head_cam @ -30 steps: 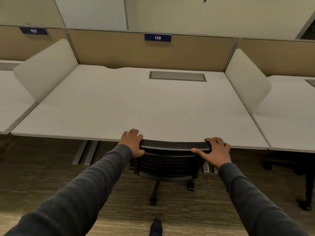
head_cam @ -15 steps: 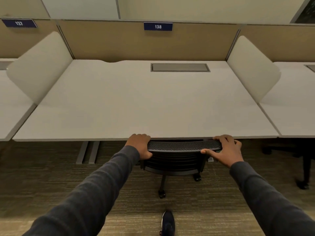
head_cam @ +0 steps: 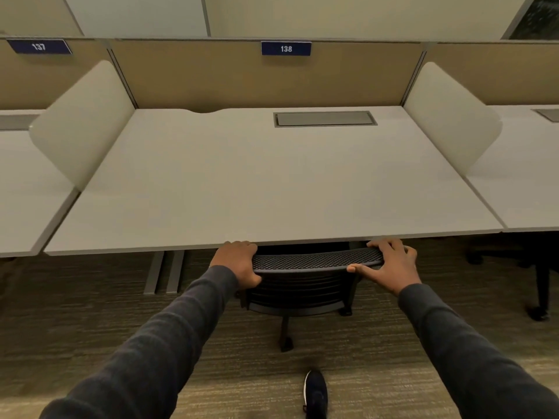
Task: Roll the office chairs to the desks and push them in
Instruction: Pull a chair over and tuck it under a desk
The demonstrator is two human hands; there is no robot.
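A black mesh-backed office chair [head_cam: 302, 285] stands at the front edge of the white desk [head_cam: 272, 182] labelled 138. The top of its backrest lies just below the desk edge, and its seat is hidden under the desktop. My left hand [head_cam: 239, 261] grips the left end of the backrest top, fingers curled over it. My right hand [head_cam: 390, 264] holds the right end, thumb underneath and fingers over the top. One caster leg shows on the carpet below.
Cream divider screens [head_cam: 81, 122] [head_cam: 450, 116] flank the desk, with neighbouring desks either side. Another black chair base [head_cam: 538, 285] stands under the right desk. A grey desk leg [head_cam: 163, 270] is left of the chair. My shoe [head_cam: 316, 394] is on the carpet behind it.
The chair has rolled forward toward the desk, so its backrest now reaches the desk edge. Both hands stayed on the backrest, and I have stepped closer.
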